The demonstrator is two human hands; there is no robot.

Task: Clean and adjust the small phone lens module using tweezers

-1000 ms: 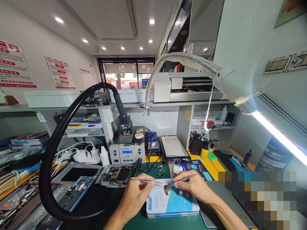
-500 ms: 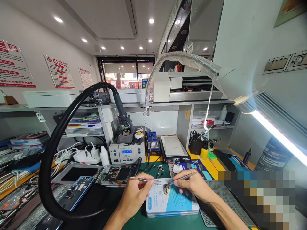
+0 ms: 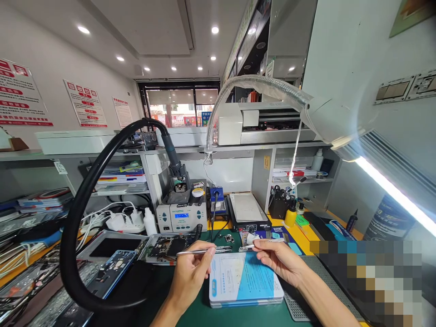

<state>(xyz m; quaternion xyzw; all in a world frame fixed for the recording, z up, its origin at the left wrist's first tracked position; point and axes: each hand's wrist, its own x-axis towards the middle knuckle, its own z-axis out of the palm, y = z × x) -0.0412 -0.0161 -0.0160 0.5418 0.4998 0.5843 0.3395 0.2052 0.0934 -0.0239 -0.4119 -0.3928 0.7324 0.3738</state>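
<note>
My left hand (image 3: pixel 194 272) is closed around metal tweezers (image 3: pixel 199 251), whose tips point right above the box's back edge. My right hand (image 3: pixel 282 259) pinches a second pair of tweezers (image 3: pixel 245 248), its tips pointing left. A small gap separates the two sets of tips; whether either grips a tiny part is too small to tell. Below them lies a flat white and blue box (image 3: pixel 245 279) with printed text, on the green mat (image 3: pixel 190 313). Just behind the tips, a small metallic part (image 3: pixel 229 238) rests on the mat.
Left stand an opened device tray (image 3: pixel 163 249), a blue phone frame (image 3: pixel 114 272) and a looping black hose (image 3: pixel 68 236). Behind are a rework station (image 3: pixel 182 218) and a soldering iron stand (image 3: pixel 218 204). A lit lamp (image 3: pixel 391 186) hangs at right above a perforated grey mat (image 3: pixel 308 272).
Both tweezers have risen and moved back from the box top. The small metallic piece between their tips there no longer shows on the box. My hands have drawn slightly apart.
</note>
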